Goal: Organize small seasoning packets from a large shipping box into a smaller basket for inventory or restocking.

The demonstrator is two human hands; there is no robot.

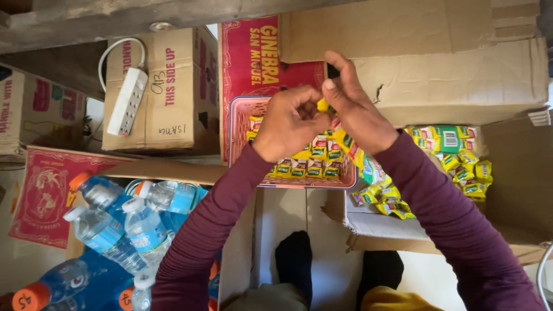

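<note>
My left hand (290,122) and my right hand (355,108) meet above a pink plastic basket (239,129), both pinching the same small yellow sachet (323,105). A strip of joined yellow sachets (347,145) hangs down from under my right hand toward the basket. Rows of yellow and green sachets (307,166) lie inside the basket. Both arms wear maroon sleeves.
A heap of loose yellow sachets (461,158) lies on cardboard to the right. A white power strip (127,101) rests on a brown carton (173,86) at the left. Water bottles (106,233) stand at the lower left. A red carton (253,57) sits behind the basket. My dark-socked feet (294,259) show below.
</note>
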